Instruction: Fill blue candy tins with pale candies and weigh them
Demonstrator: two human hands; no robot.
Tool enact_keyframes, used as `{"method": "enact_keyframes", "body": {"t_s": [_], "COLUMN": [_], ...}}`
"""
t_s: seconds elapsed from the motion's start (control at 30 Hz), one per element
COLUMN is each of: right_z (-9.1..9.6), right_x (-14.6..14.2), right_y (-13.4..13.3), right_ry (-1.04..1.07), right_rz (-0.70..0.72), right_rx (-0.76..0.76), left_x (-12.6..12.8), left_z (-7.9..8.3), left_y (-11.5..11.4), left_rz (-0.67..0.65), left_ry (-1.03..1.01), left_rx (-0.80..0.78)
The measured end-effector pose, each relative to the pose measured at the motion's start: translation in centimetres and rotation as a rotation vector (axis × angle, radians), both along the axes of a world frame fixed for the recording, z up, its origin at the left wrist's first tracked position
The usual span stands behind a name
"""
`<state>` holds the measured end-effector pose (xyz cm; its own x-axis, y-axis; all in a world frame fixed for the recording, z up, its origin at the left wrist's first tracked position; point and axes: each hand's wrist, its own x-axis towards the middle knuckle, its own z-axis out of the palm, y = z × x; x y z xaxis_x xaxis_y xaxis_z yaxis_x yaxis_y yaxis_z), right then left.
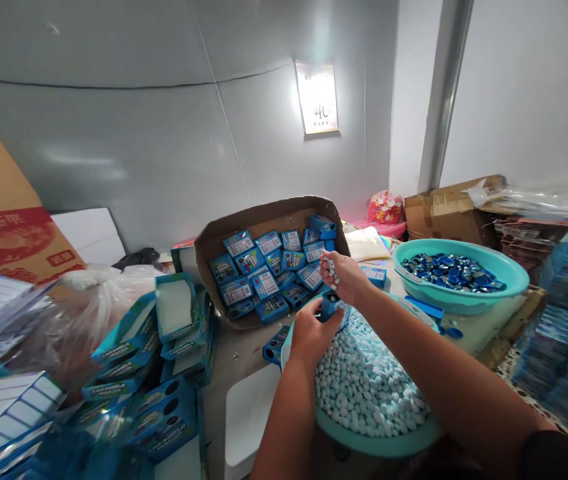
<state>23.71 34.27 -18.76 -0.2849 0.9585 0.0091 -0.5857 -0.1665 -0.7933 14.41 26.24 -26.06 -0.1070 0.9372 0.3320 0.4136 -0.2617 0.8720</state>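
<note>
My left hand [314, 331] is closed round a small blue container [331, 303], held over the left rim of a teal basin [374, 445]. Heaped in that basin are pale blue and white candy pieces [364, 373]. Just above the container, my right hand [344, 275] is closed on several of the candy pieces [333, 272], which show at its fingers. The two hands are close together but apart. Behind them, a tilted cardboard tray [204, 267] holds many small blue printed boxes [249, 260].
A second teal basin [519, 283] with blue lids [454, 270] stands at the right. Open blue display cartons [179, 340] crowd the left, beside a clear plastic bag [99, 307]. A white plastic lid [249, 407] lies near my left forearm. Stacked blue packs [559, 333] rise at the far right.
</note>
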Motion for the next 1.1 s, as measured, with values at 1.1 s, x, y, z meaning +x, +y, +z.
{"method": "enact_keyframes", "body": {"t_s": [1.1], "right_z": [-0.4], "right_x": [-0.3], "right_y": [-0.6], "right_ry": [-0.307], "right_rz": [0.001], "right_rx": [0.22], "left_x": [0.9], "left_z": [-1.2], "left_y": [1.0], "left_rz": [-0.095], "left_ry": [-0.326], "left_rx": [0.168]}}
